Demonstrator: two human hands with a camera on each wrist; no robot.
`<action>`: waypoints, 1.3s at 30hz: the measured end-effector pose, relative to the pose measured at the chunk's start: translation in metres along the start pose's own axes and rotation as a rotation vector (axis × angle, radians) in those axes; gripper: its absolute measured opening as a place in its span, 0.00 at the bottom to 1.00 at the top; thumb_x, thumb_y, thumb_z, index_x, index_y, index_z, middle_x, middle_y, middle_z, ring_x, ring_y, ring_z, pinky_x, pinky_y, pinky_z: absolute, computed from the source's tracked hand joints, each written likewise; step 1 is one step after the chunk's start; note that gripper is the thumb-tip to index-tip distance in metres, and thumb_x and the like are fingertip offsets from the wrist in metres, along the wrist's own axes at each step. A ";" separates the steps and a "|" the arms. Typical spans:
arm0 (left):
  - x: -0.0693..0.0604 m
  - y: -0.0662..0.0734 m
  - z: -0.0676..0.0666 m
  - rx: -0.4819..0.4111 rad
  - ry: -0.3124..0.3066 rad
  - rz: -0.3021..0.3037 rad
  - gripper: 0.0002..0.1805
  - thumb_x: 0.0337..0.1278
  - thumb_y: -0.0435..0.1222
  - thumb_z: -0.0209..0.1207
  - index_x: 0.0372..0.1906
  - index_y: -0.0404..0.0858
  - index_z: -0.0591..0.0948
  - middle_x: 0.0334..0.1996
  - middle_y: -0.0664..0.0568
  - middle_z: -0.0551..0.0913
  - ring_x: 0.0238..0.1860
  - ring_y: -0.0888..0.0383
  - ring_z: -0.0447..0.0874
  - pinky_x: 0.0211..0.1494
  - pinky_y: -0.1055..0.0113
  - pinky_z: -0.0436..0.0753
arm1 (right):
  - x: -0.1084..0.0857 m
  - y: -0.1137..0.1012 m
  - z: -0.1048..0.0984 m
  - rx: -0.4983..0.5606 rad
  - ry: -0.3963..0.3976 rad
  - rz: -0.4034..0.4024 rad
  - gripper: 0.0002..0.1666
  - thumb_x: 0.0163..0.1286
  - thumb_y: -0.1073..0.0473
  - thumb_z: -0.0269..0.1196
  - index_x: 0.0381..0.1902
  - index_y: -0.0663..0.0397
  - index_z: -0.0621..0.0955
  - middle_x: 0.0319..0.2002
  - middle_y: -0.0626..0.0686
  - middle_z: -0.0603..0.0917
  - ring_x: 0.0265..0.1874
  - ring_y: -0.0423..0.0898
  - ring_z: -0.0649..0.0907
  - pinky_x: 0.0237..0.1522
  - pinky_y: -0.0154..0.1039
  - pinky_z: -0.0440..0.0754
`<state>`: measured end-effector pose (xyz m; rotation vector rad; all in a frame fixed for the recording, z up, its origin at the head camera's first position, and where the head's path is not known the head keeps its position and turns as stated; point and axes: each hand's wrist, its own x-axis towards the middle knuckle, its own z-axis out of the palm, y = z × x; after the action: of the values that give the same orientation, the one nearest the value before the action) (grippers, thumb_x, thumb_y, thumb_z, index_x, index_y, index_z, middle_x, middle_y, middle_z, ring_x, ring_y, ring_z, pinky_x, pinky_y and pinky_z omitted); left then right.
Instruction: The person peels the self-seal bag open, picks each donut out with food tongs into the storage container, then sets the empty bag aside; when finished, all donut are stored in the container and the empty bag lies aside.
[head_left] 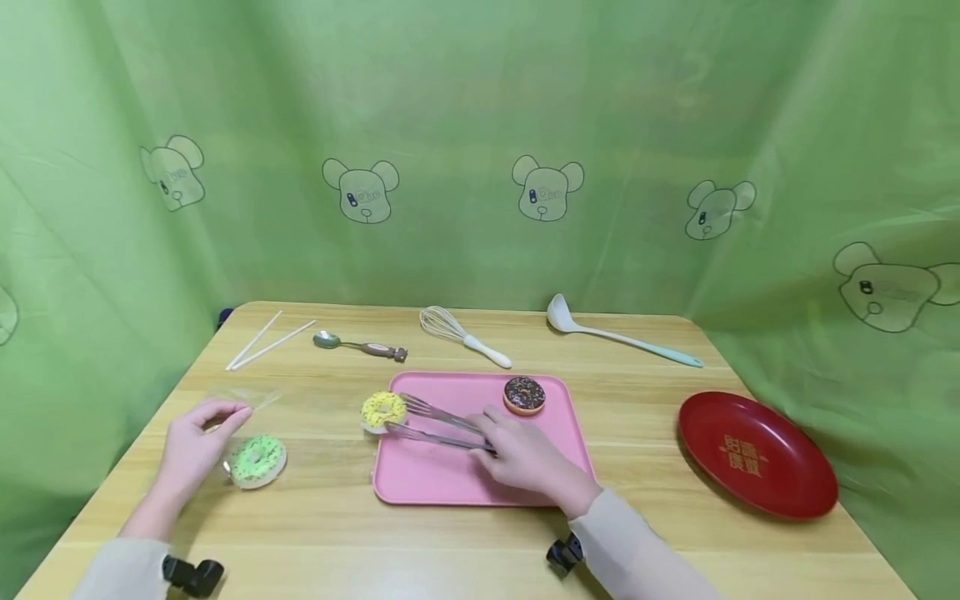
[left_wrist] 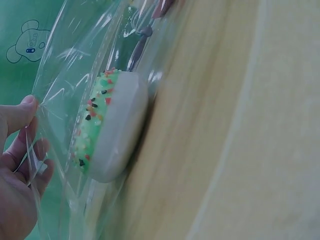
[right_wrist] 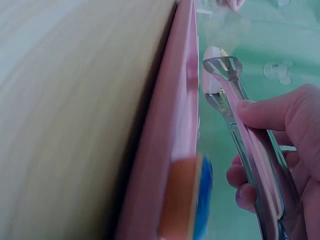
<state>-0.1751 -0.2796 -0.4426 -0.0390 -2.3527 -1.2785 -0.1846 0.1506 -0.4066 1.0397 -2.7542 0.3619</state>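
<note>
My left hand (head_left: 191,446) pinches the edge of a clear plastic bag (left_wrist: 65,100) between thumb and fingers. Through the film shows a green-iced donut (head_left: 257,460) with sprinkles; it looks to be inside the bag, low over the wooden table. In my right hand (head_left: 521,450) I grip metal tongs (head_left: 450,419), thumb on one arm and fingers round the other. Their slotted tips are at a yellow-iced donut (head_left: 380,412), which overlaps the left rim of the pink tray (head_left: 465,483). A chocolate donut (head_left: 523,395) lies at the tray's back right.
Along the back lie two white sticks (head_left: 273,343), a spoon (head_left: 360,346), a whisk (head_left: 465,337) and a ladle (head_left: 615,333). A red oval plate (head_left: 780,442) is at the right. Green curtain (head_left: 450,83) surrounds the table.
</note>
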 end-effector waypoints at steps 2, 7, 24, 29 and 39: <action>0.000 0.000 0.000 -0.001 -0.003 -0.002 0.13 0.56 0.38 0.62 0.40 0.31 0.82 0.32 0.67 0.80 0.35 0.73 0.75 0.39 0.84 0.73 | -0.006 0.007 -0.005 -0.011 0.026 0.020 0.24 0.61 0.53 0.64 0.54 0.51 0.75 0.34 0.45 0.72 0.23 0.38 0.70 0.24 0.32 0.74; 0.000 0.003 -0.001 0.006 -0.010 -0.010 0.14 0.57 0.39 0.62 0.41 0.31 0.82 0.32 0.67 0.80 0.35 0.73 0.74 0.38 0.85 0.72 | -0.014 0.025 -0.017 -0.061 0.077 0.040 0.24 0.59 0.53 0.67 0.52 0.54 0.76 0.35 0.48 0.74 0.23 0.40 0.73 0.26 0.37 0.78; 0.001 0.007 -0.002 0.012 -0.005 -0.019 0.14 0.56 0.40 0.62 0.41 0.32 0.82 0.33 0.65 0.81 0.35 0.73 0.74 0.39 0.85 0.72 | -0.018 0.045 -0.024 -0.096 -0.009 0.116 0.28 0.57 0.54 0.68 0.54 0.59 0.76 0.48 0.58 0.78 0.38 0.54 0.81 0.40 0.51 0.81; 0.002 0.007 -0.002 0.008 0.001 -0.005 0.13 0.56 0.38 0.62 0.40 0.31 0.82 0.33 0.64 0.80 0.34 0.72 0.75 0.38 0.85 0.72 | -0.017 0.047 -0.021 -0.107 -0.027 0.147 0.30 0.57 0.53 0.68 0.55 0.58 0.76 0.49 0.58 0.77 0.37 0.53 0.82 0.37 0.50 0.81; 0.002 0.004 -0.001 0.018 -0.004 -0.002 0.13 0.57 0.39 0.62 0.40 0.32 0.82 0.33 0.63 0.81 0.35 0.72 0.74 0.38 0.84 0.72 | -0.019 0.051 -0.025 -0.049 -0.062 0.228 0.31 0.56 0.49 0.68 0.56 0.53 0.75 0.51 0.56 0.76 0.40 0.53 0.81 0.39 0.52 0.80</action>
<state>-0.1759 -0.2792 -0.4381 -0.0336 -2.3673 -1.2594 -0.2023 0.2067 -0.3960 0.7389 -2.9291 0.2949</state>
